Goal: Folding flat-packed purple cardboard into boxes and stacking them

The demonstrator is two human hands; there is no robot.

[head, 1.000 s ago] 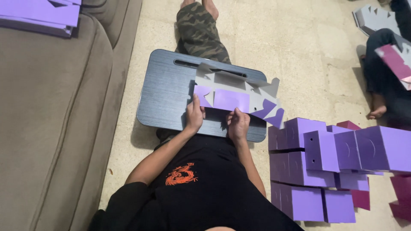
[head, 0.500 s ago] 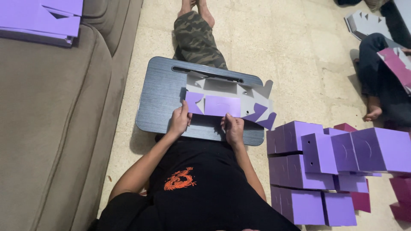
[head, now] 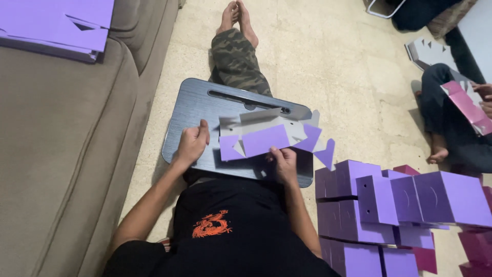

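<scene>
A flat die-cut cardboard box blank (head: 266, 137), purple on one side and grey on the other, lies on a dark grey lap tray (head: 197, 110) across my legs. My left hand (head: 192, 144) grips the blank's left edge with the thumb up. My right hand (head: 283, 163) pinches its near edge, fingers curled under a purple panel. Purple flaps stick out to the right, past the tray's edge.
Several folded purple boxes (head: 389, 200) are stacked on the floor at my right, with darker magenta ones (head: 476, 246) behind. A brown sofa (head: 61, 154) at my left carries flat purple blanks (head: 56, 23). Another person (head: 451, 118) sits at the far right holding a pink blank.
The view has shifted and the blank has been partly folded, with a purple panel turned up toward me. Both hands stay on its edges.
</scene>
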